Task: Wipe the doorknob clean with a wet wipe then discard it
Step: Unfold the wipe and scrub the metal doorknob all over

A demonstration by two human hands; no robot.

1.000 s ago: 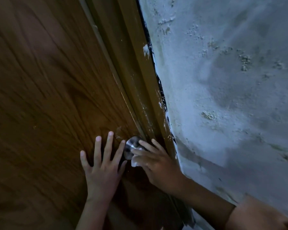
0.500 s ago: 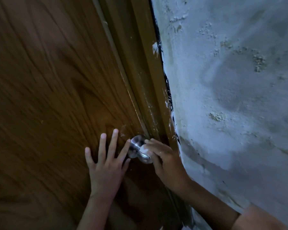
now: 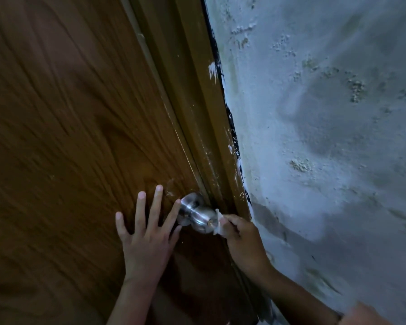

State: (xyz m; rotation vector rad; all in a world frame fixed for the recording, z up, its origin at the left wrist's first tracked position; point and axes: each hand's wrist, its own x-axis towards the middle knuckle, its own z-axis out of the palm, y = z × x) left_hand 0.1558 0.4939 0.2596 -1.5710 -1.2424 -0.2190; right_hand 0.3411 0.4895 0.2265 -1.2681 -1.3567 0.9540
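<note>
A round silver doorknob (image 3: 197, 215) sticks out of the brown wooden door (image 3: 68, 137) near its right edge. My left hand (image 3: 148, 238) lies flat on the door with fingers spread, its forefinger touching the knob's base plate. My right hand (image 3: 239, 238) is closed around a small white wet wipe (image 3: 219, 220), pressing it against the knob's outer face. Most of the wipe is hidden inside the fingers.
The brown door frame (image 3: 204, 113), streaked with white paint, runs diagonally just right of the knob. A rough, mottled white plaster wall (image 3: 326, 113) fills the right side. The scene is dim.
My right hand has slid off the top of the knob toward its outer end, uncovering the metal. The left hand has stayed flat on the door. The camera view shifted slightly.
</note>
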